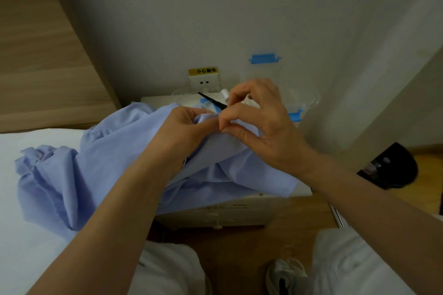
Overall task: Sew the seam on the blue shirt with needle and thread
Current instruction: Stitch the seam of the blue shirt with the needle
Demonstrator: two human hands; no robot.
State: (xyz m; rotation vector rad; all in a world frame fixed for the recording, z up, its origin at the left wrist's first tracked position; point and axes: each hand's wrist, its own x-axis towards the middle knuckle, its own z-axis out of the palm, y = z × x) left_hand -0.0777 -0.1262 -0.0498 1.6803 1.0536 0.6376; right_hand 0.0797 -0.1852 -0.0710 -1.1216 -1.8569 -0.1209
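Bed (28, 223), left, and counter (158, 100): bearing blue shirt (100, 170), draped across both. Left hand (182, 132): grip pinching a raised fold, centre. Right hand (261, 124): grip pinching that fold's edge; needle too small to discern. Scissors (212, 100): far, just behind. Step, judged: mid-stitch. Next: drawing thread through, fold taut.

I see the light blue cloth shirt (100, 170) crumpled and spread from the white bed (28, 235) across the pale table (239, 213), with one edge hanging over the table's front. One fold is raised, gripped by the left hand (182, 127) and pinched at its edge by the right hand (263, 127). A small white spool of thread (224, 92) stands on the table behind it. I cannot make out the needle.
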